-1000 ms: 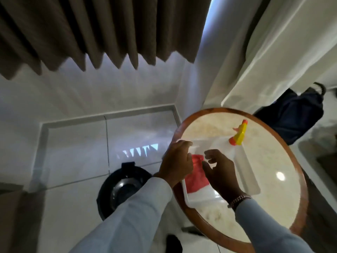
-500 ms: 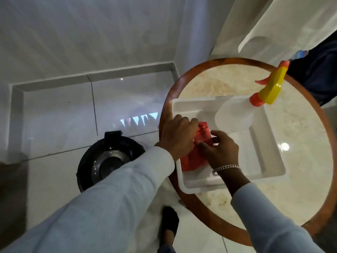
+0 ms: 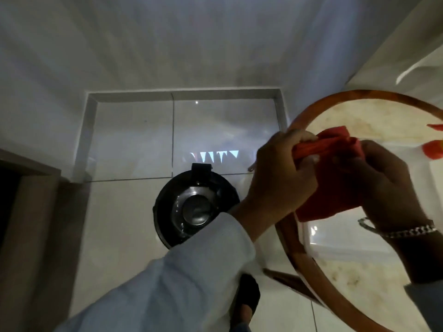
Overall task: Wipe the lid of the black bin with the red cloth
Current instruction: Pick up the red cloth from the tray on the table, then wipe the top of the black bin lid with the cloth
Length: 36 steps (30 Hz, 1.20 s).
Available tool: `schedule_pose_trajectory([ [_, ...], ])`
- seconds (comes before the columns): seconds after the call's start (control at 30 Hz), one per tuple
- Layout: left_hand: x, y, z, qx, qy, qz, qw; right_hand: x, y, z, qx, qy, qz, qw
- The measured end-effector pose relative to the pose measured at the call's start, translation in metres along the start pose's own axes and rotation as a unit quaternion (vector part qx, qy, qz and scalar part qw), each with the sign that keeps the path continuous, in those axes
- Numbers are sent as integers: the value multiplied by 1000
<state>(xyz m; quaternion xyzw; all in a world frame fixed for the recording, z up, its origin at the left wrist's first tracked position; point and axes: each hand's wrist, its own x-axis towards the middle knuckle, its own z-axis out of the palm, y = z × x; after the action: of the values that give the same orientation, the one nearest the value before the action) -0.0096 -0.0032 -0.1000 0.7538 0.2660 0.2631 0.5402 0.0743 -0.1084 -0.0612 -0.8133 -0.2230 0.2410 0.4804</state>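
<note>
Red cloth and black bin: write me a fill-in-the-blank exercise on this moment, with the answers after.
1. The red cloth is gripped by ____ hands, the left hand and the right hand.
2. The black bin stands on the tiled ____.
3. The bin's lid is ____.
4. A silver ____ circles the right wrist.

Missing words: both; floor; shut; bracelet

No text, label, brand or number can be read anywhere.
</note>
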Motion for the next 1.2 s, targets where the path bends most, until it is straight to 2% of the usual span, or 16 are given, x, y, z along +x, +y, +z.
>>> schedule_pose_trajectory([
  [0.1,-8,-24,-47,10,4,-20,1000,-3,-1,43,-11,-69,-45,997],
  [0.2,-22,-66,-90,18,-3,-56,998,-4,16,102,-35,-92,-45,994],
  [0.33,-44,-136,-133,46,8,-94,995,3,59,178,-32,-98,11,995],
  [0.4,-58,-184,-155,102,14,-123,987,11,84,207,-27,-89,59,994],
  [0.5,-84,-259,-188,168,-93,-211,959,31,116,244,-14,-77,126,989],
  [0.57,-96,-300,-199,208,-185,-168,946,46,130,260,10,-62,151,987],
  [0.67,-97,-342,-201,287,-285,-107,908,65,154,278,64,-44,169,983],
  [0.7,-93,-351,-200,307,-303,-93,897,68,165,281,23,-58,153,986],
  [0.73,-90,-358,-200,323,-317,-77,888,69,175,284,-65,-77,123,987],
  [0.8,-84,-370,-196,351,-340,-39,871,69,197,286,-260,-84,21,962],
  [0.83,-81,-373,-193,361,-350,-19,864,66,203,286,-302,-75,-29,950],
  [0.9,-77,-378,-187,372,-358,17,856,63,209,291,-291,-70,-100,949],
  [0.97,-75,-381,-183,364,-359,35,859,59,214,302,-278,-103,-152,943],
  [1.03,-75,-386,-183,339,-355,34,871,54,220,315,-356,-130,-195,905],
  [1.1,-75,-390,-183,324,-352,26,878,52,229,319,-417,-135,-206,875],
  [1.2,-74,-395,-184,318,-354,31,879,52,239,306,-414,-122,-211,877],
])
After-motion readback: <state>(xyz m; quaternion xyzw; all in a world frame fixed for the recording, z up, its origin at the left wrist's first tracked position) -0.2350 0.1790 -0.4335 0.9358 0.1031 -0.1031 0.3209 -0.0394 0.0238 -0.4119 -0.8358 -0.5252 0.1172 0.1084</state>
